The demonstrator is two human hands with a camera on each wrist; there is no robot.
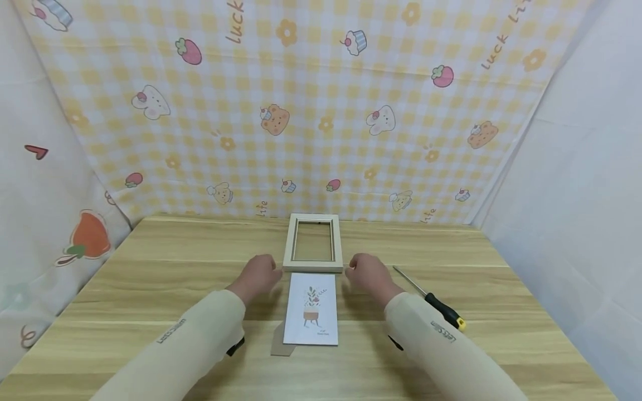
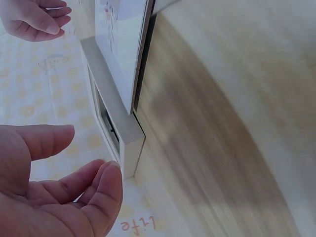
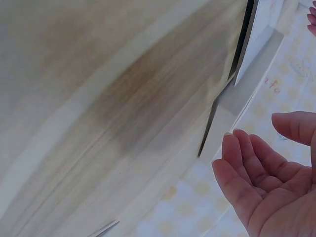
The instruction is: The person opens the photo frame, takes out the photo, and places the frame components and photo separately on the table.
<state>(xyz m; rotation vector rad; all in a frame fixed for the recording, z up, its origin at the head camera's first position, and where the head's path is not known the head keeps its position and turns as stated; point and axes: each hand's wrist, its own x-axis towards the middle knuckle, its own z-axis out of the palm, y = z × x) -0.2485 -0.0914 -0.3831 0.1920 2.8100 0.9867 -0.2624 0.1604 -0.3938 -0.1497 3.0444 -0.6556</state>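
Note:
A cream picture frame (image 1: 313,268) with a bare opening lies on the wood-grain table. Right in front of it sits a white panel (image 1: 296,306) printed with a potted plant, raised a little above the table in the wrist views. My left hand (image 1: 258,274) hovers by the frame's front left corner, fingers loosely bent and thumb apart from them. On the other side my right hand (image 1: 368,274) is near the front right corner, its fingers likewise loosely bent. Both hold nothing, as the left wrist view shows for the left hand (image 2: 54,197) and the right wrist view for the right hand (image 3: 271,192).
A screwdriver (image 1: 441,308) with a black and yellow handle lies beside the right forearm, its shaft pointing toward the back. A flat grey-brown piece (image 1: 283,350) sticks out under the panel's front left. Patterned yellow-checked cloth (image 1: 321,150) hangs behind the table.

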